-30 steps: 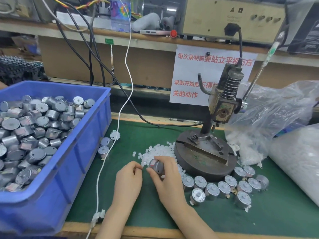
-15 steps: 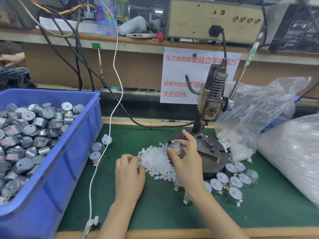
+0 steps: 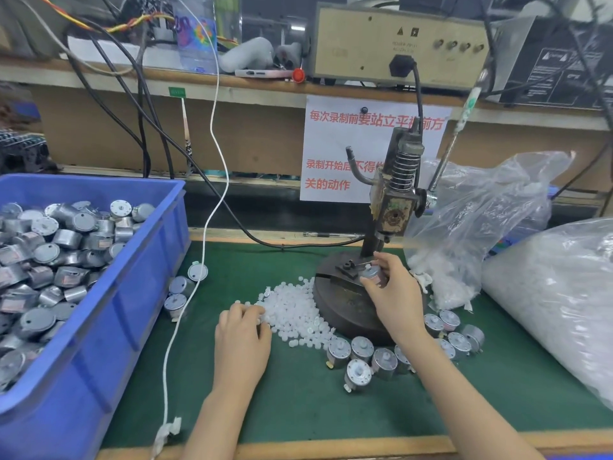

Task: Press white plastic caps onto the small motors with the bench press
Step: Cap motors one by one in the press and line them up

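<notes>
It was a factory assembly bench: a blue bin (image 3: 132,327) heaped with small motors (image 3: 66,254), a bench press (image 3: 394,207) on the green mat (image 3: 298,410), a power unit (image 3: 365,51) shelved behind.

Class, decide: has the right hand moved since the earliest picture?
Yes. The right hand carried its motor from the mat in front of the press base up onto it.

1. The white paper sign (image 3: 335,151) facing me carries red Chinese: "每次录制前要站立平视前方", then "录制开始后不得" and "关的动作". My bench press (image 3: 394,207) hides part of each line.
2. The beige box (image 3: 365,44) on the shelf shows two warning triangles. I cannot read its small print.
</notes>
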The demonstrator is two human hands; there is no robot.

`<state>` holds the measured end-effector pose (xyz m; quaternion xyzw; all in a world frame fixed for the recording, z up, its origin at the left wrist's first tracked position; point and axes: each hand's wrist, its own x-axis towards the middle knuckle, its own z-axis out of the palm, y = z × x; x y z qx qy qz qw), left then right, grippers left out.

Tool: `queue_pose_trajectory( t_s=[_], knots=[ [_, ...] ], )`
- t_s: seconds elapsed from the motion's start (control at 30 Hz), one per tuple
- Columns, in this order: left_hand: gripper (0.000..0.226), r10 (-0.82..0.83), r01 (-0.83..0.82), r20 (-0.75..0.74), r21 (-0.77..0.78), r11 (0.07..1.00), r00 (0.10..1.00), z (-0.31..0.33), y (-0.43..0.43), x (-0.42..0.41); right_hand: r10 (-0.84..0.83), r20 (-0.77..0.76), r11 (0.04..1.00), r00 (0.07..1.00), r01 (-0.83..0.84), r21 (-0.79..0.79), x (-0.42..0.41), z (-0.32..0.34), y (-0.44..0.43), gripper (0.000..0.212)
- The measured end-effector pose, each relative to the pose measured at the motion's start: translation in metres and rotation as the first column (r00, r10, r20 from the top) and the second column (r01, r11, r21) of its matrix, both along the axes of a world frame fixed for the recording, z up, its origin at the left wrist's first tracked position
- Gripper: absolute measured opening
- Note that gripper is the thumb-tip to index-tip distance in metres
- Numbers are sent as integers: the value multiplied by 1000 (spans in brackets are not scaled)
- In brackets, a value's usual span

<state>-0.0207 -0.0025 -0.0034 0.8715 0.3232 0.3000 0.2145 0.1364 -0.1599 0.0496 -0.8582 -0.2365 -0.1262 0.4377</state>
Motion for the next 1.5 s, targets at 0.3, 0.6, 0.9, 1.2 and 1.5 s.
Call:
queue_pose_trajectory(
  t_s=[0.3, 0.6, 0.9, 1.2, 1.5],
  knots=[
    [21, 3, -3, -3, -27, 1000, 1000, -3, 3, 1, -121, 112, 981, 986, 136, -140, 21, -4, -3, 40],
    [15, -3, 3, 4, -60, 998, 1000, -5, 4, 0, -122, 80, 978, 989, 134, -161, 19, -5, 4, 45],
    [15, -1, 3, 27, -79, 997, 1000, -4, 5, 0, -108, -108, 844, 988, 148, 515, 17, 43, -13, 46],
    [15, -10, 11, 16, -90, 996, 1000, -3, 5, 0, 103, -315, 781, 943, 119, 613, 59, 136, 8, 10],
    [17, -181, 178, 51, 51, 983, 982, 7, -8, -1, 80, -144, 675, 986, 53, 736, 57, 141, -1, 16]
  ],
)
